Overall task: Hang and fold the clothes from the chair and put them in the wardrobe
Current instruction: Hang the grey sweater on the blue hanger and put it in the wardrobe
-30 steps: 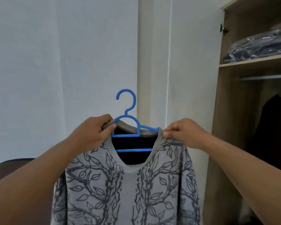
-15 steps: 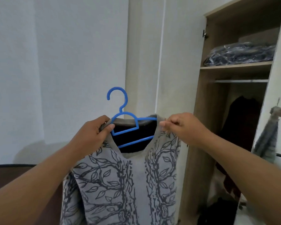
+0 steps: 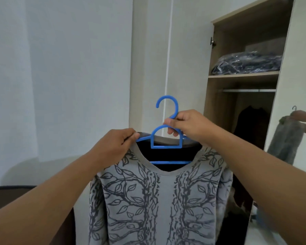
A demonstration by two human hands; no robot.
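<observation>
A grey top (image 3: 159,200) printed with dark branches and leaves hangs on a blue plastic hanger (image 3: 166,144) held up in front of me. My left hand (image 3: 113,147) pinches the top's left shoulder where it lies over the hanger's arm. My right hand (image 3: 185,126) grips the hanger's neck just under the hook. The open wardrobe (image 3: 240,76) stands to the right, with a bare stretch of its metal rail (image 3: 247,90) under the shelf. A dark chair (image 3: 12,193) shows at the lower left, partly hidden by my arm.
A plastic-wrapped dark bundle (image 3: 245,64) lies on the wardrobe shelf. A dark garment (image 3: 251,124) hangs inside below the rail. The glossy wardrobe door (image 3: 297,85) on the right mirrors my hand and the top. White walls fill the left and centre.
My right hand left the top's right shoulder and took hold of the hanger's neck. The hanger now sits level. My view has swung right, showing more of the wardrobe.
</observation>
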